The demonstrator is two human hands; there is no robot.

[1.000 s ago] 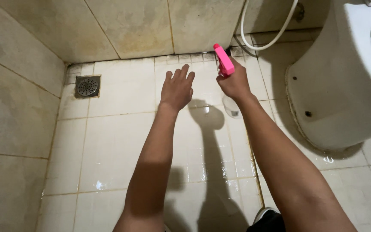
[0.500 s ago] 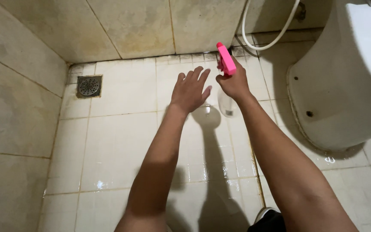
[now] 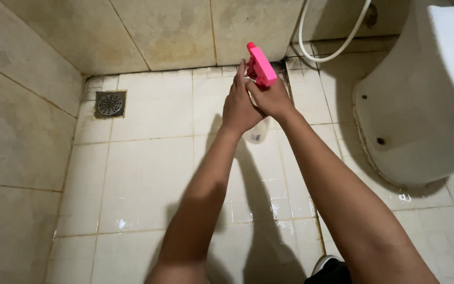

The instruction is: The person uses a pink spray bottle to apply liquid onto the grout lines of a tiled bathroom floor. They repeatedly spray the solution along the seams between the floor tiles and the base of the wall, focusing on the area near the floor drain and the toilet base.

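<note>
Fingers (image 3: pixel 240 73) of both hands around pink spray bottle (image 3: pixel 261 67), above tiled floor (image 3: pixel 148 173)

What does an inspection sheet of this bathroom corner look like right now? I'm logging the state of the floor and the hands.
Surface: tiled floor, pale, wet patches, stained grout.
Job's things: spray bottle, pink trigger head, clear body, held above the floor.
Clutter: nothing seen.
Hands: right hand grips the bottle's neck; left hand pressed against the right hand and bottle.
Cables: white hose looping along the back wall.
Surroundings: round floor drain in the corner; white toilet base at right; stained wall tiles.
</note>
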